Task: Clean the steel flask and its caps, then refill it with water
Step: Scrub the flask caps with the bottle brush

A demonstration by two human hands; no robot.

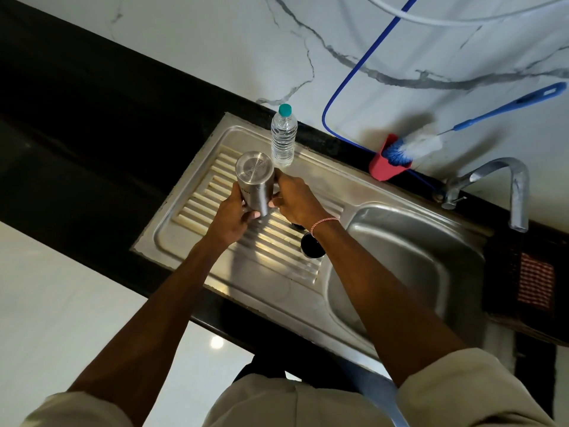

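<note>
Lots of stuff crowded around the stainless steel sink here. A clear plastic water bottle with a teal cap (pixel 283 140) stands upright at the far edge of the ribbed steel draining board (pixel 277 241), just beyond the hands, so it's tight back there. I can't really tell how full it is. To the right of it, against the marble wall, a red plastic holder (pixel 385 167) has a blue and white bottle brush (pixel 421 146) leaning out of it. A thin blue tube (pixel 354 75) loops down the wall to that spot. The steel tap (pixel 505 180) curves over the sink basin (pixel 415 257), which looks dry as far as I can see. A red checked cloth (pixel 535 282) lies on the black bench (pixel 92 118) at the far right.

The brushed steel flask (pixel 255 183) is held over the draining board, tilted, with its flat round end facing up. Its lower end is hidden by the hands. The left hand (pixel 231 217) has its fingers wrapped round the body, and the right hand (pixel 295 198) grips the other side. A round black cap (pixel 311 248) sits on the board, partly hidden under the right wrist.
</note>
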